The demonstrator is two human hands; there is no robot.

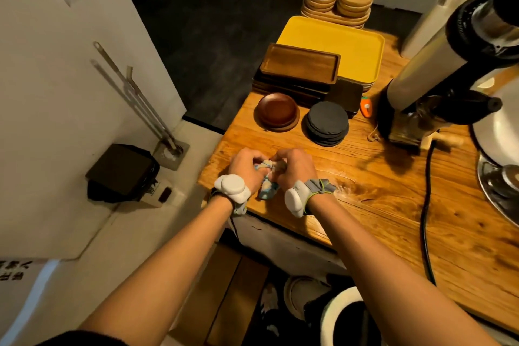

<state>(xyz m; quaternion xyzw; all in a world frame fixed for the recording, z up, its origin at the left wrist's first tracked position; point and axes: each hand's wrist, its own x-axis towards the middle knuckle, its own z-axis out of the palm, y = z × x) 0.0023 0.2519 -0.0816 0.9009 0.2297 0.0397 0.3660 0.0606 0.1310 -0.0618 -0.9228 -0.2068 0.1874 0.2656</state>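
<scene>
In the head view, both hands worked at the near left corner of the wooden surface (365,177). The left hand (245,167) and the right hand (296,168) sat close together, knuckles up, fingers curled tight round a small pale, blue-patterned cloth (268,190). The cloth was bunched between them, its loose end hanging toward the wrists just above the wood. Beyond lay a stack of dark coasters (327,123) and a brown dish (276,109), well apart from the hands.

The step looked like twisting or gathering the cloth into a wad, probably before a wipe. The next move would call for one hand to let go while the other kept its grip, then pressed the wad flat on the wood.
</scene>
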